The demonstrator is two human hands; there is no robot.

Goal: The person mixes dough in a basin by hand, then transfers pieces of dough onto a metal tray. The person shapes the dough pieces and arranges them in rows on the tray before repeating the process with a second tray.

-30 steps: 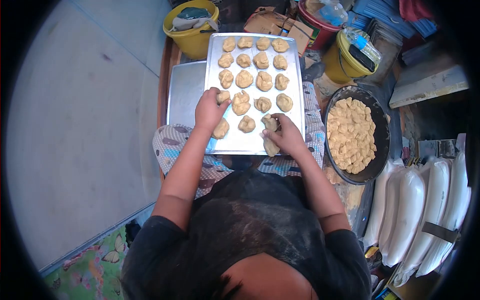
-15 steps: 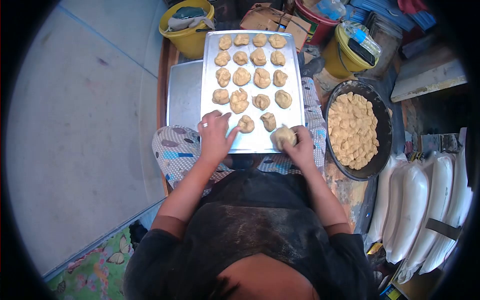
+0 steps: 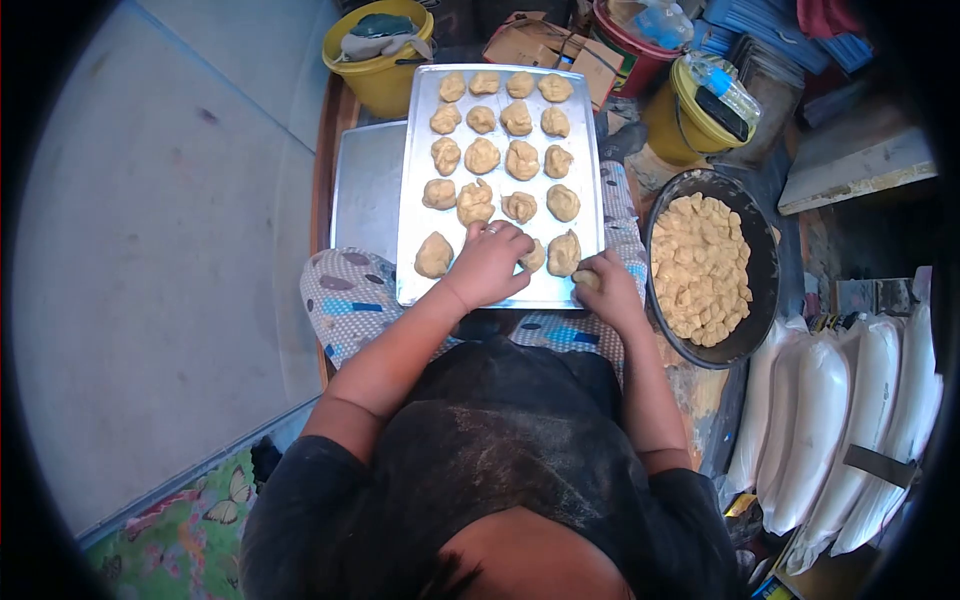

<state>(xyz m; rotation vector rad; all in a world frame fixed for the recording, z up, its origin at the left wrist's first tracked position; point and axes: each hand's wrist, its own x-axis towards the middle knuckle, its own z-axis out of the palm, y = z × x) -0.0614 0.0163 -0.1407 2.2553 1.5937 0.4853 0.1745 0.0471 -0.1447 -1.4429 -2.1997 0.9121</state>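
Observation:
A metal baking tray (image 3: 420, 225) rests across my lap, with rows of rough, tan dough pieces (image 3: 521, 160) on it. My left hand (image 3: 490, 265) reaches over the tray's near row, thumb and fingers bent around a dough piece (image 3: 534, 256) that it partly hides. At the tray's near right corner, my right hand (image 3: 613, 288) pinches a small lump of dough (image 3: 588, 279). Just beyond it sits another dough piece (image 3: 564, 254). One more dough piece (image 3: 434, 255) lies at the near left, beside my left wrist.
A black basin (image 3: 660, 310) full of cut dough pieces stands to my right. Farther right are filled white plastic bags (image 3: 815, 430). Yellow buckets (image 3: 380, 85) (image 3: 675, 125) and a cardboard box (image 3: 545, 50) lie beyond the tray. Another metal tray (image 3: 365, 190) is at the left.
My left hand has moved right across the near row, and a dough piece now shows at its left end. The larger piece from my right hand now lies on the tray.

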